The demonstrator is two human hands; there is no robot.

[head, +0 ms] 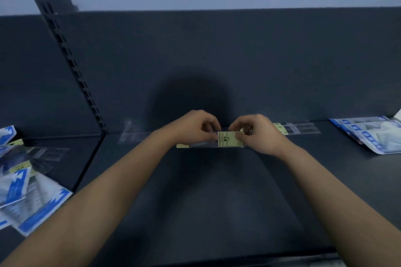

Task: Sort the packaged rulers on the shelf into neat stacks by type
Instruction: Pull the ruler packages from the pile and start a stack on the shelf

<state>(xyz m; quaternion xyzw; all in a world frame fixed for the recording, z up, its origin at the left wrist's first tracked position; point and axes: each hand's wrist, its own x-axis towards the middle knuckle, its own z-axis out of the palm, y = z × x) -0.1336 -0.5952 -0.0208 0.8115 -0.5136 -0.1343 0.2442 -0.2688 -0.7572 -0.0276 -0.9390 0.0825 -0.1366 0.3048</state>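
Note:
A clear packaged ruler with a pale yellow label point(227, 139) lies flat near the back of the dark shelf point(206, 201). My left hand point(195, 128) pinches it left of the label. My right hand point(253, 132) pinches it at the label's right edge. Another yellow-labelled clear ruler point(297, 129) lies further right along the back panel. A faint clear ruler pack point(132, 134) lies to the left of my hands. Blue-and-white ruler packs point(373, 134) sit stacked at the far right.
A loose jumble of blue-and-white packs point(30, 197) mixed with clear yellow-labelled ones point(36, 158) covers the neighbouring shelf at the left. A slotted upright point(71, 65) divides the two shelf bays. The dark back panel point(217, 60) rises just behind my hands.

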